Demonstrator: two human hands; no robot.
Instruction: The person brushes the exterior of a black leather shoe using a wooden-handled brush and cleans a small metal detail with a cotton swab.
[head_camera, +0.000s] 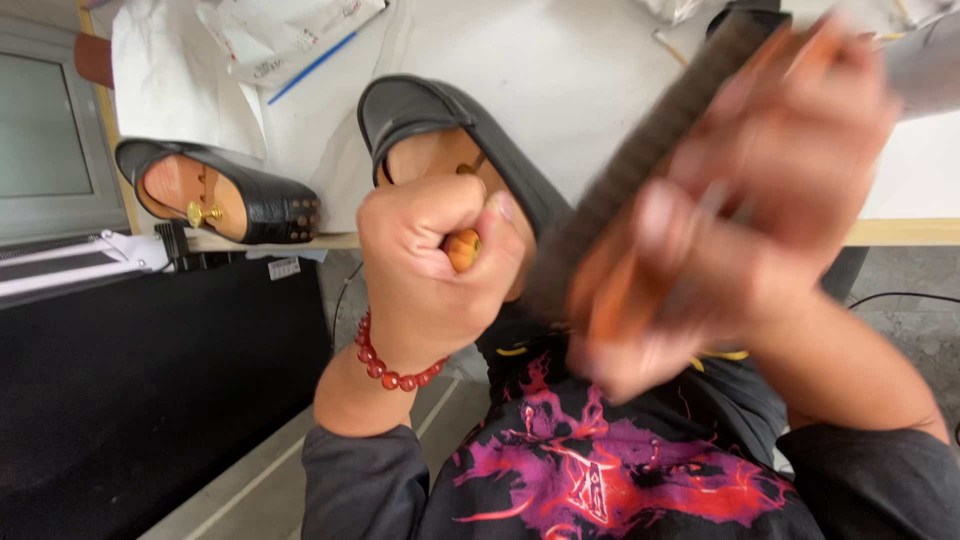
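Observation:
My left hand (430, 265) is clenched around the wooden shoe tree's knob (462, 250) inside a black leather shoe (420, 115), holding the shoe up in front of my chest. My right hand (740, 200) is blurred with motion and grips a wooden-backed shoe brush (640, 160), its dark bristles against the right side of the shoe. A red bead bracelet (385, 365) circles my left wrist.
A second black shoe (225, 195) with a wooden tree and a brass knob lies on the white table (560, 60) at left. Papers and a blue pen (310, 65) lie behind it. A dark cabinet stands lower left.

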